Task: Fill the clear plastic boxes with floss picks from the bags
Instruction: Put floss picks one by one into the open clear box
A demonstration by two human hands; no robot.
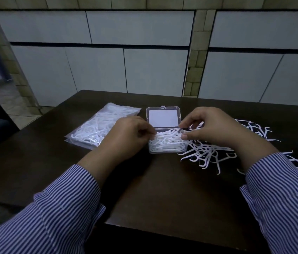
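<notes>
Both hands pinch white plastic floss picks (166,142) heaped in the small clear plastic box (168,151): left hand (126,136) at its left edge, right hand (212,129) at its right, fingers curled. Box sits mid dark wooden table (162,189), hinged lid (163,117) open behind. Loose white floss picks (208,153) scattered just right. Clear plastic bags of floss picks (98,125) lie left. Striped blue-white sleeves (62,208).

no readable text, labels or numbers
</notes>
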